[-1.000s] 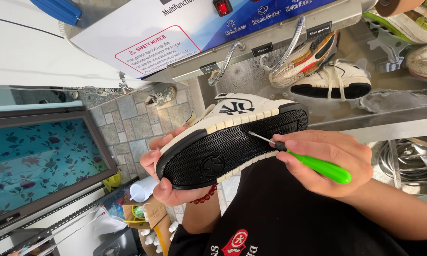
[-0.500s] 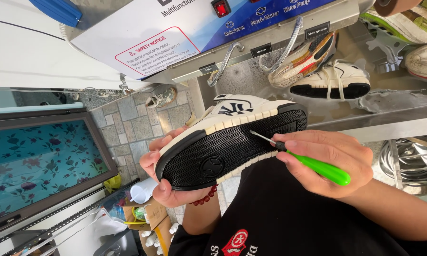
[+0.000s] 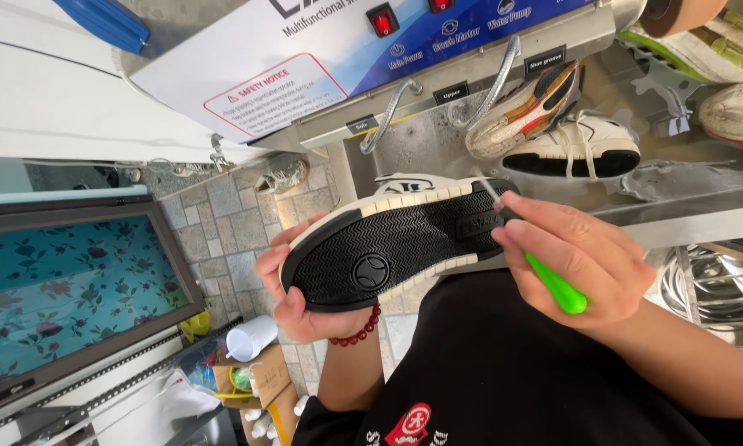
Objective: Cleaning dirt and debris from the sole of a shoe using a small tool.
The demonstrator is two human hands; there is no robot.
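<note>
My left hand [image 3: 299, 291] grips a white sneaker [image 3: 392, 244] by its toe end, black ridged sole turned up toward me. A red bead bracelet [image 3: 357, 332] circles that wrist. My right hand [image 3: 576, 258] holds a green-handled pick [image 3: 553, 281]; its thin metal tip [image 3: 489, 188] rests at the heel end of the sole, by the cream sidewall. The shoe's upper is mostly hidden behind the sole.
A shoe-washing machine [image 3: 322, 74] with a blue-and-white panel, red switches and flexible hoses [image 3: 504, 78] stands ahead. Several sneakers [image 3: 570, 136] sit in its steel basin. A flower-patterned panel [image 3: 66, 289] is at left, tiled floor [image 3: 223, 223] and a box of bottles [image 3: 252, 380] below.
The pick's tip has shifted along the sole to the heel edge. The shoe stays held the same way in my left hand.
</note>
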